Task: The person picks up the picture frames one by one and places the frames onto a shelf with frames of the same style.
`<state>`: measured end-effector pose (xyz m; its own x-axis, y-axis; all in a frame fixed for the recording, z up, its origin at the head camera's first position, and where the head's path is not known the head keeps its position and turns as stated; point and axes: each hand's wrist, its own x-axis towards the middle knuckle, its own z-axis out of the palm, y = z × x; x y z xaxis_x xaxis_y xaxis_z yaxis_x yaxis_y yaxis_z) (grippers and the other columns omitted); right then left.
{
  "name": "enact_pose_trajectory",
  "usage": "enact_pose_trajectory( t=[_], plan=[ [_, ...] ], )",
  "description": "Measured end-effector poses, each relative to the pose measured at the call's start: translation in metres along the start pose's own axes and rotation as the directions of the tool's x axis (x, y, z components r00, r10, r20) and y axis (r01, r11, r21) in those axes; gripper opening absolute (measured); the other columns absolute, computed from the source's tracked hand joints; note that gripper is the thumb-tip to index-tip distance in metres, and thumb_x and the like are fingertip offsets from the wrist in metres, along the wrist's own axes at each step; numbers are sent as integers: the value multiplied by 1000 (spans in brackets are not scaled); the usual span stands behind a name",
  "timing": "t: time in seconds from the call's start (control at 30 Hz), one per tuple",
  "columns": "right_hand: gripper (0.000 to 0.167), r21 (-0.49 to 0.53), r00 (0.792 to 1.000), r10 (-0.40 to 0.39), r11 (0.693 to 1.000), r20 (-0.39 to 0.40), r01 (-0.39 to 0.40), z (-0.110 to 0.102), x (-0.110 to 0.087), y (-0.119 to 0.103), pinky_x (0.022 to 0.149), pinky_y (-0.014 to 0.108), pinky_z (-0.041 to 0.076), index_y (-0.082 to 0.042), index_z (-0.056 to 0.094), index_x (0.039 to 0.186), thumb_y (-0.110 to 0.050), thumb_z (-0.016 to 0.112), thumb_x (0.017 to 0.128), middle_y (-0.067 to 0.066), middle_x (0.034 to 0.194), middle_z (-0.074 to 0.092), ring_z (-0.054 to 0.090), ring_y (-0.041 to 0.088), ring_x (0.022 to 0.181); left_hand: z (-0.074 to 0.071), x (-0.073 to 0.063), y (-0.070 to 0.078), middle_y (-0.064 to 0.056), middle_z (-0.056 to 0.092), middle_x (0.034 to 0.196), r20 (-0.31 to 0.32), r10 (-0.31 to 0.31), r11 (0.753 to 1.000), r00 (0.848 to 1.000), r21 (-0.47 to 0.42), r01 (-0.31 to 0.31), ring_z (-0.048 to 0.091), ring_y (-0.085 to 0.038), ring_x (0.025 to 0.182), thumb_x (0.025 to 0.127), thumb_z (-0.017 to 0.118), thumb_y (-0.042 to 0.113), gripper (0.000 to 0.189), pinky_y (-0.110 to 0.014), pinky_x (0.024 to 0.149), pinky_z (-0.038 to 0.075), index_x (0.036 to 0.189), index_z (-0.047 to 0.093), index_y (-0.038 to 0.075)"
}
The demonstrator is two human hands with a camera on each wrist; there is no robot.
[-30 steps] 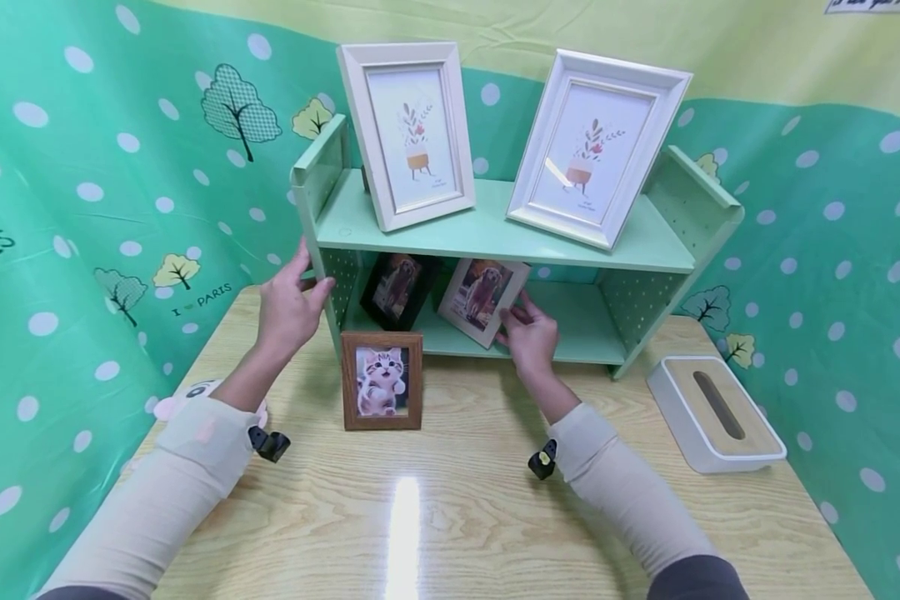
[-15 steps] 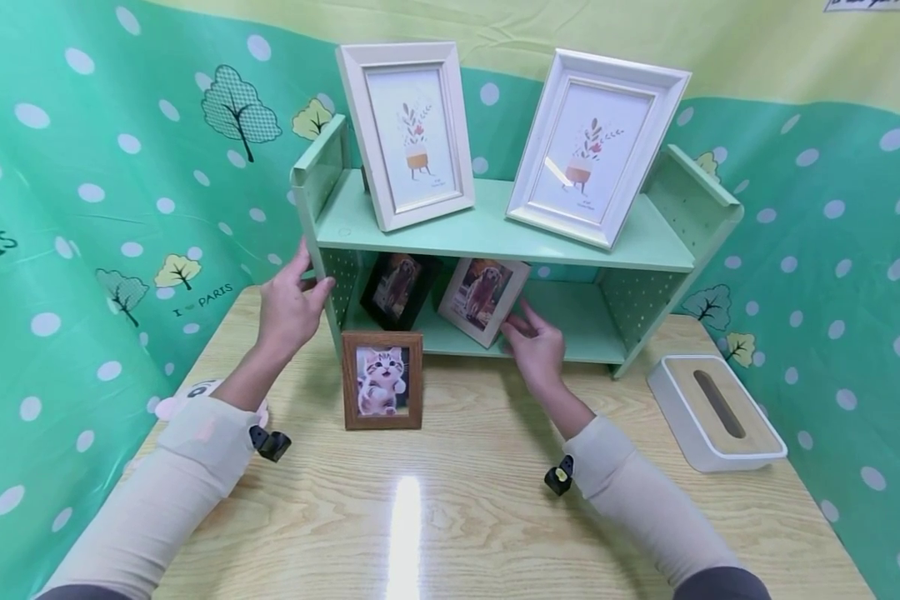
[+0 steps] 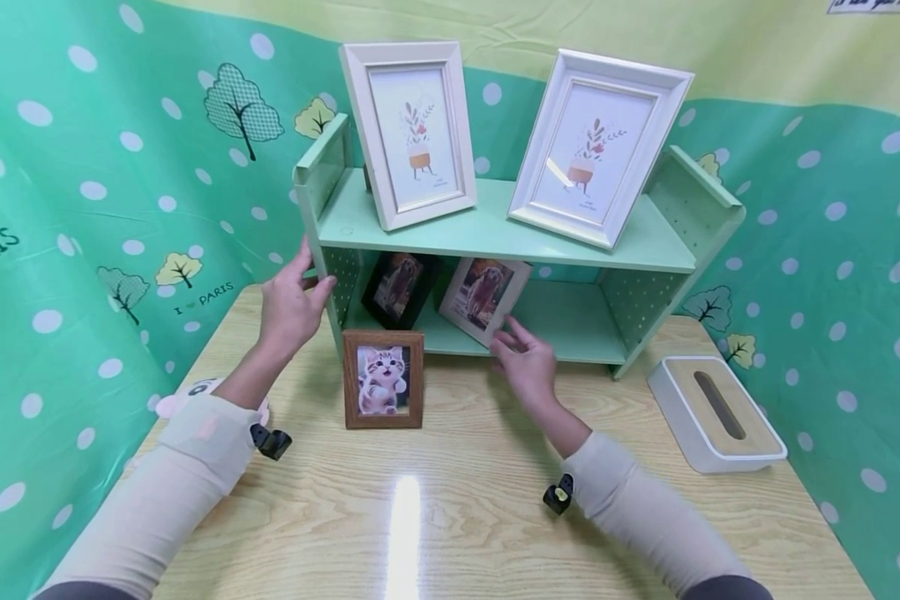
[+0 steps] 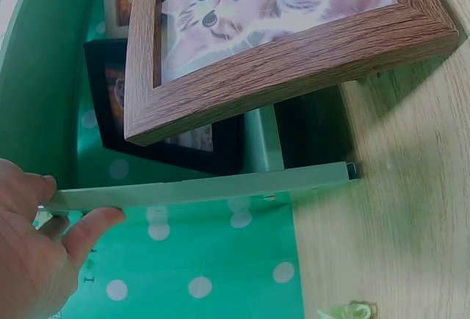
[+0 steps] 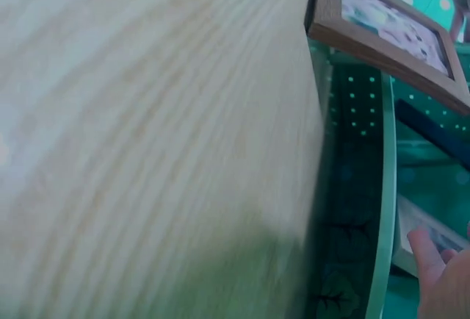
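Observation:
My left hand (image 3: 288, 312) holds the left side panel of a pale green two-tier shelf (image 3: 487, 240). In the left wrist view its thumb lies on one face of the panel edge (image 4: 205, 190), fingers on the other. My right hand (image 3: 531, 371), fingers loosely extended, has its fingertips at the lower right edge of a light-framed dog photo frame (image 3: 483, 293), which stands tilted on the lower tier. To its left stands a black photo frame (image 3: 397, 290). A brown wooden photo frame (image 3: 384, 379) with a kitten picture stands before the shelf.
Two large frames with plant prints, a cream frame (image 3: 418, 137) and a white frame (image 3: 598, 150), stand on the top tier. A white tissue box (image 3: 675, 417) with a wooden lid is at the table's right. A pinkish toy (image 3: 168, 406) is partly hidden behind my left sleeve.
My right hand has slid down from the right side of the light-framed photo frame toward its lower right corner, and its wrist has drawn back. The left hand and the frames keep their places.

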<state>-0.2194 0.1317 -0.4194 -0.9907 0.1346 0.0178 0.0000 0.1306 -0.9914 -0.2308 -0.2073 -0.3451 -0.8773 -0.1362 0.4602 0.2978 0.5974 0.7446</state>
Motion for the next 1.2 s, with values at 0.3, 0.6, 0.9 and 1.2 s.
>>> enact_pose_trajectory(
  t=[0.3,0.6,0.9,1.2],
  plan=[
    [56,57,984,57,996,169,-67,19,-13,12,91,54,62,-18,60,144,-12,77,91,15,130,70,75,25,105,0,-1,1,-19,56,148,2,-9,1000,1000,3,9,67,-48,116,99,64,6,78,-51,89,64,161,27,36],
    [57,33,939,82,995,335,-99,41,-23,16,89,53,64,-16,57,147,-10,74,93,20,136,66,75,26,106,0,-2,1,-22,57,146,2,-2,1000,1000,2,2,66,-49,116,99,64,7,77,-54,91,63,161,27,35],
    [57,14,918,107,993,382,-121,62,-29,18,86,51,65,-18,56,147,-11,74,93,14,134,68,75,25,106,0,-2,2,-20,55,148,2,6,1000,1000,4,-6,66,-48,116,99,64,5,77,-54,91,63,161,27,34],
    [56,8,912,136,988,387,-151,74,-31,20,87,58,63,-21,57,146,-12,74,93,15,137,67,74,29,109,-1,-2,3,-24,58,144,5,-14,1000,1000,-3,14,66,-48,117,99,64,7,76,-53,94,62,161,27,33]
  ],
)
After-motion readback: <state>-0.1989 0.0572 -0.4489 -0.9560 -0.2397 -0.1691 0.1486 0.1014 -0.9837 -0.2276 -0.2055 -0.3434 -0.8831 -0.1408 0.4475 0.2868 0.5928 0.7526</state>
